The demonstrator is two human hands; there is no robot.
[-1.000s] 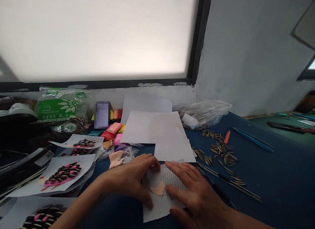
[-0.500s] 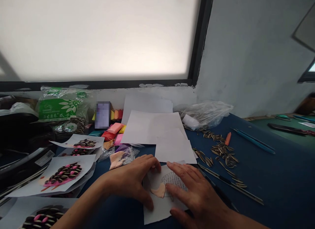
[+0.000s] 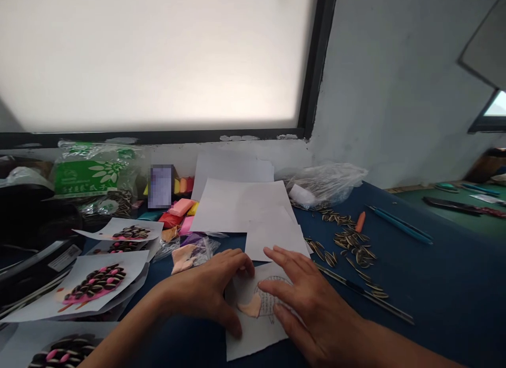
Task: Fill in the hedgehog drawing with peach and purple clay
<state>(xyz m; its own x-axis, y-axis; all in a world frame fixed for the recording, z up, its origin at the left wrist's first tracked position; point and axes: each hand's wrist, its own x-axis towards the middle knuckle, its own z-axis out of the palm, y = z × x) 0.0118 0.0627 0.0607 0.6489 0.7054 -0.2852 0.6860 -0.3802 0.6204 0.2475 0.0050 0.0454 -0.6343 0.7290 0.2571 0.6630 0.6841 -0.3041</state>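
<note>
A white sheet with a pencil drawing of a rounded, line-filled shape lies on the dark blue tabletop. Flattened peach clay sits at the drawing's left side. At the sheet's left edge is my left hand, thumb and fingers parted, with nothing visible in it. My right hand spreads its fingers over the right part of the drawing and hides some of it; whether the fingertips press on the sheet I cannot tell.
Blank papers lie behind. Sunflower seeds, an orange stick, blue tweezers and long thin tools are on the right. Picture cards, coloured clay packs and a green seed bag are on the left.
My right hand has lifted a little, its fingers spreading over the drawing and uncovering a short mark below it. My left hand stays at the sheet's edge. The view has shifted slightly.
</note>
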